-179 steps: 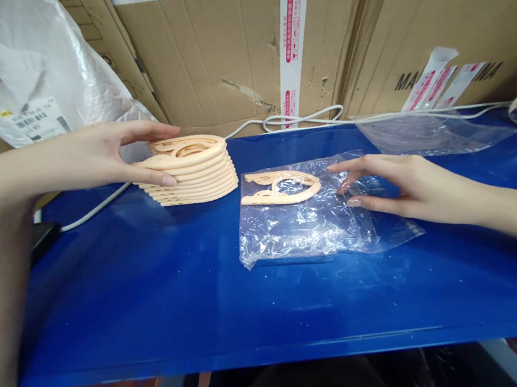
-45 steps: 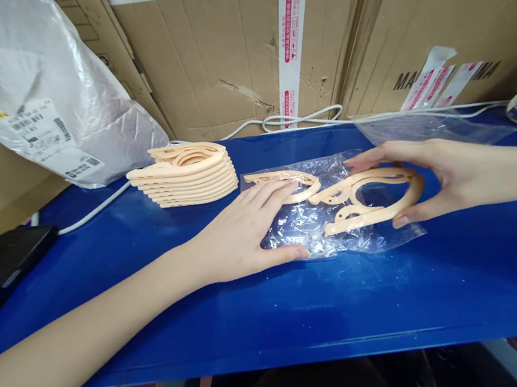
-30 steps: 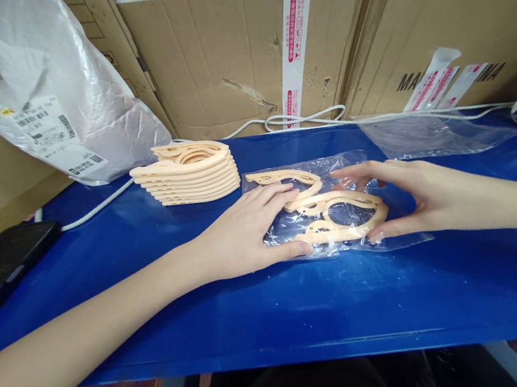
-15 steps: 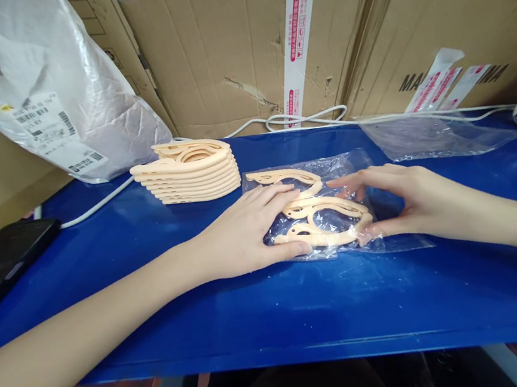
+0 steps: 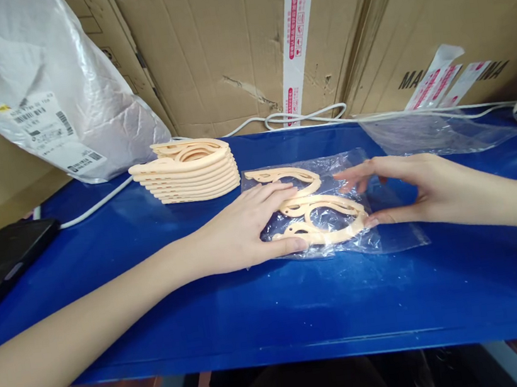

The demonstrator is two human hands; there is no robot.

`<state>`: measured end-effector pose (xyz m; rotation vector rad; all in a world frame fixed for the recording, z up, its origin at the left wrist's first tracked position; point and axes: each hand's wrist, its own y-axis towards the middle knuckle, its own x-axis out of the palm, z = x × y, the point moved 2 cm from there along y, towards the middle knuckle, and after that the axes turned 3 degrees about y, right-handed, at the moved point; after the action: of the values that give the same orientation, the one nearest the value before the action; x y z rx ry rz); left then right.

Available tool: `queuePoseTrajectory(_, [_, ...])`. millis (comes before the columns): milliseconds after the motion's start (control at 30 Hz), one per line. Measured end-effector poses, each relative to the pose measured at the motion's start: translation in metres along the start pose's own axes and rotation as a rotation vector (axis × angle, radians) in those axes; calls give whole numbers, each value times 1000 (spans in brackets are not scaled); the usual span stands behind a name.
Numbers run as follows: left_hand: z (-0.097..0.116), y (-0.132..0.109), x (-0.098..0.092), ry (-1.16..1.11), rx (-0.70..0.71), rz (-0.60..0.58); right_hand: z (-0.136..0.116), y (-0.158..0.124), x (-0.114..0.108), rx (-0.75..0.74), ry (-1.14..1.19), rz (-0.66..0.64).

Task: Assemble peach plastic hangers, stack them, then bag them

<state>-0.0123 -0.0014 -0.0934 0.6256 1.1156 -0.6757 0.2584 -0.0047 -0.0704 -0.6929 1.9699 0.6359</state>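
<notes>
A clear plastic bag (image 5: 400, 238) lies flat on the blue table, holding several peach plastic pieces that look like folding hangers (image 5: 335, 235). My left hand (image 5: 247, 230) rests with spread fingers on the bag's left side, thumb and fingers touching the hangers through the film. At the bag's right side is my right hand (image 5: 414, 182), fingers and thumb apart. Its thumb tip is by the end of the lower hanger; whether it touches the film I cannot tell. A neat stack of matching folded hangers (image 5: 189, 174) stands behind my left hand.
A black phone-like device (image 5: 10, 264) lies at the left edge. Behind it leans a stuffed white plastic parcel (image 5: 99, 106). Large cardboard boxes (image 5: 201, 48) line the back. A white cable (image 5: 249, 122) runs along the rear edge, near another clear bag (image 5: 441, 134).
My right hand has moved slightly right and up, its fingers drawing back from the hangers and its thumb shifting to their right end. My left hand stays on the bag.
</notes>
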Motion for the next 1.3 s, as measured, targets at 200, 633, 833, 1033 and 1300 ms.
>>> queuePoseTrajectory(200, [-5,-2,-4,-65,28,-79,-14,-4,7,-168,-154,28])
queuePoseTrajectory(633, [-6,-1,-4,-116,3,-94,-33,-14,18,-479,-643,161])
queuePoseTrajectory(833, [-5,0,-2,-103,14,-71,-30,-7,21,-422,-349,171])
queuePoseTrajectory(1033, [-6,1,-1,-85,5,-32,-4,-1,8,-116,-144,157])
queuePoseTrajectory(1300, [-4,2,0,-41,43,-2,-5,6,21,-54,72,121])
